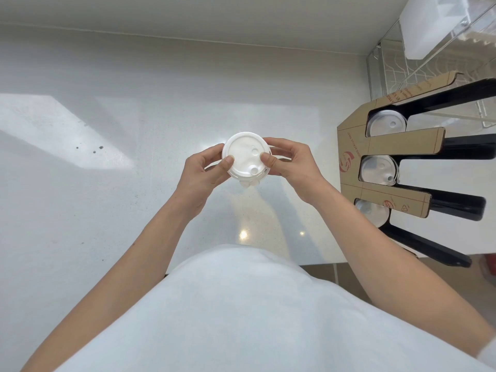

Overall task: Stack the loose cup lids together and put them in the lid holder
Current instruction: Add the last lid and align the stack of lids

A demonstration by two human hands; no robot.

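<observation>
Gripping the stack of white cup lids (245, 159) at mid-frame, left hand (206, 173) and right hand (288, 162) should square its rims.

A white speckled countertop (112, 183) fills the scene, glossy, with small bright light reflections near its near edge and a pale slanted patch of light at the left. A plain white wall (188, 12) rises at the far side. At far right stands a wire rack (389, 71). Brown floor tiles (322, 272) show near right.
</observation>
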